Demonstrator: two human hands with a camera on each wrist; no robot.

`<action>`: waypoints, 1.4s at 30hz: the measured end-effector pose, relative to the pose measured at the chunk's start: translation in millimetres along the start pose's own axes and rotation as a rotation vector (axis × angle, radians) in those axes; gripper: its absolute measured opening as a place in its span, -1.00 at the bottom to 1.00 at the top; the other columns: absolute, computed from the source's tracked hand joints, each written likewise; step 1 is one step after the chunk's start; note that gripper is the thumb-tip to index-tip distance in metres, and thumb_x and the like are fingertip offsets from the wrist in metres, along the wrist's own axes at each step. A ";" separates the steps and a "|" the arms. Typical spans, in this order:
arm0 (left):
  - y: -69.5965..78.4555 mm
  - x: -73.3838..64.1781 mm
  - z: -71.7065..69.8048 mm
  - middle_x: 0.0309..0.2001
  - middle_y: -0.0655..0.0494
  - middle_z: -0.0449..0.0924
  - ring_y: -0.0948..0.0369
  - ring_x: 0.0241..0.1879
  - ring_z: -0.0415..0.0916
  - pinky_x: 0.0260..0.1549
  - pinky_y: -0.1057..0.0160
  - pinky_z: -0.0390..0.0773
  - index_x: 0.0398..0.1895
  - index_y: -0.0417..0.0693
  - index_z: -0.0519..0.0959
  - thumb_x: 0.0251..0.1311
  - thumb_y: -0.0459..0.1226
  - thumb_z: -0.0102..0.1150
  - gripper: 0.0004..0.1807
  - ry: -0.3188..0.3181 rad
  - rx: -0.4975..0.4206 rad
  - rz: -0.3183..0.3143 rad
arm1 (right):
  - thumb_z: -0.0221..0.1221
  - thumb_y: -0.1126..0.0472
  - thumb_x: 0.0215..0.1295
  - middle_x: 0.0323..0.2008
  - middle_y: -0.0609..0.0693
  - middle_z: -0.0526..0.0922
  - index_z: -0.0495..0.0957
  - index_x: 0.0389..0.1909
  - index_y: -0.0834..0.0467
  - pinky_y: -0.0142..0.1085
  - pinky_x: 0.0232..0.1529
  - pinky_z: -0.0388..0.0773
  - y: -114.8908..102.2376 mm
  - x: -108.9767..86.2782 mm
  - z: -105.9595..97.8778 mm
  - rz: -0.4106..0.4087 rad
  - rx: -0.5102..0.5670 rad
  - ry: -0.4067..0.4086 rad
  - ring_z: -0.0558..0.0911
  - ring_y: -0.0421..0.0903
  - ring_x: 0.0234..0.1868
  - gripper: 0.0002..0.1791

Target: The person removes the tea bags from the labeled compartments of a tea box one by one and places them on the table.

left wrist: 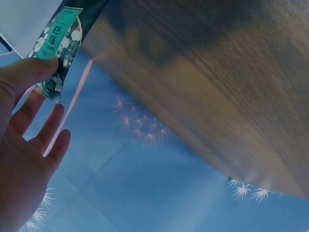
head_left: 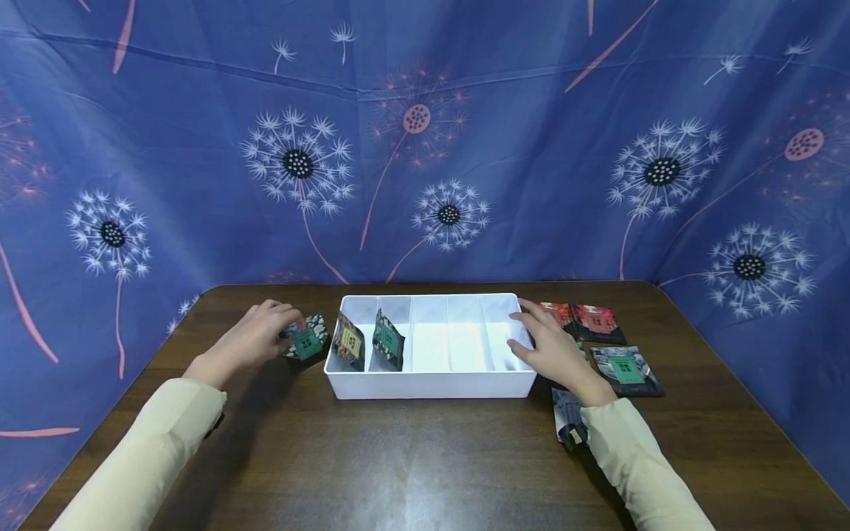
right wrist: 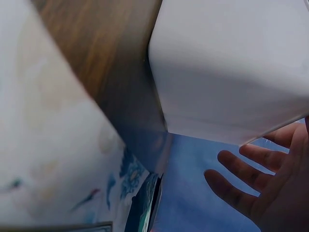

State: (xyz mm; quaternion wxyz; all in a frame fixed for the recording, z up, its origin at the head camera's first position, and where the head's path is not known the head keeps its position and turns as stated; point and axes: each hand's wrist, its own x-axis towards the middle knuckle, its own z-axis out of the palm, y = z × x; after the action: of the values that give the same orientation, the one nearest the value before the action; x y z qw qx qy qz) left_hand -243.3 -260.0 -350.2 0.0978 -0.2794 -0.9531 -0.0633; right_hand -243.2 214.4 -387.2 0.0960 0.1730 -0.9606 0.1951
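Note:
My left hand [head_left: 265,332] pinches a dark floral packet with a green label [head_left: 308,341], just left of the white divided box [head_left: 432,385]. In the left wrist view, the thumb lies over that packet [left wrist: 60,41] while the other fingers spread beneath it. Inside the box, a packet with a yellow label [head_left: 349,343] stands tilted in the leftmost compartment. A green-labelled packet [head_left: 388,339] leans in the compartment beside it. My right hand [head_left: 554,354] rests at the box's right rim, its fingers loosely extended; the right wrist view shows them beside the white wall [right wrist: 231,92].
Right of the box lie red packets [head_left: 596,321], a flat green-labelled packet [head_left: 626,370] and a dark grey packet [head_left: 568,419], partly under the right forearm. A blue dandelion-print cloth [head_left: 518,162] hangs behind the brown wooden table [head_left: 425,457].

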 end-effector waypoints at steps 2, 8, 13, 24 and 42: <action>-1.2 0.7 1.1 -0.20 0.09 0.58 -0.05 -0.02 0.40 -0.15 -0.09 0.34 -0.28 0.01 0.55 -0.13 -0.46 0.29 -0.69 0.003 0.022 0.008 | 0.17 0.06 0.14 0.32 0.18 0.17 0.41 0.13 0.21 0.24 0.05 0.29 -0.1 0.0 0.5 0.001 0.002 0.004 0.23 0.23 0.28 -0.46; -3.3 5.4 5.6 -0.23 0.10 0.57 -0.01 -0.08 0.42 -0.14 -0.06 0.35 -0.30 0.02 0.53 -0.14 -0.48 0.28 -0.69 0.002 0.080 0.024 | 0.17 0.07 0.15 0.32 0.18 0.17 0.41 0.12 0.20 0.24 0.06 0.28 -0.6 0.3 1.8 0.011 0.006 -0.002 0.23 0.23 0.28 -0.47; -4.1 10.7 9.9 -0.26 0.09 0.57 -0.01 -0.14 0.42 -0.15 -0.06 0.35 -0.33 0.01 0.52 -0.15 -0.51 0.26 -0.69 0.013 0.119 0.038 | 0.18 0.06 0.14 0.32 0.19 0.17 0.42 0.11 0.21 0.25 0.05 0.28 -1.6 0.0 1.4 0.014 0.009 -0.005 0.23 0.23 0.27 -0.47; -10.8 18.0 24.2 -0.28 0.05 0.60 -0.04 -0.16 0.44 -0.19 -0.06 0.36 -0.34 -0.01 0.53 -0.18 -0.55 0.23 -0.66 0.037 0.148 0.038 | 0.18 0.08 0.14 0.31 0.19 0.19 0.43 0.10 0.20 0.24 0.03 0.32 -1.0 -1.3 1.2 -0.005 0.006 0.012 0.24 0.24 0.26 -0.49; -18.8 21.4 39.1 -0.17 0.01 0.57 -0.08 -0.10 0.44 -0.17 -0.08 0.35 -0.18 -0.03 0.55 -0.01 -0.47 0.16 -0.71 -0.009 0.116 -0.022 | 0.19 0.07 0.13 0.31 0.18 0.18 0.45 0.08 0.19 0.24 0.04 0.30 -1.6 -0.6 1.0 0.002 0.005 0.006 0.23 0.24 0.27 -0.50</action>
State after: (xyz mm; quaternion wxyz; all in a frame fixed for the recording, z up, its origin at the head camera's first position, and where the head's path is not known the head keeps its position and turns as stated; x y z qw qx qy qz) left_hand -277.1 -257.7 -384.8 0.1087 -0.2631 -0.9586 -0.0076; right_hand -242.1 212.9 -387.7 0.0985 0.1719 -0.9600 0.1979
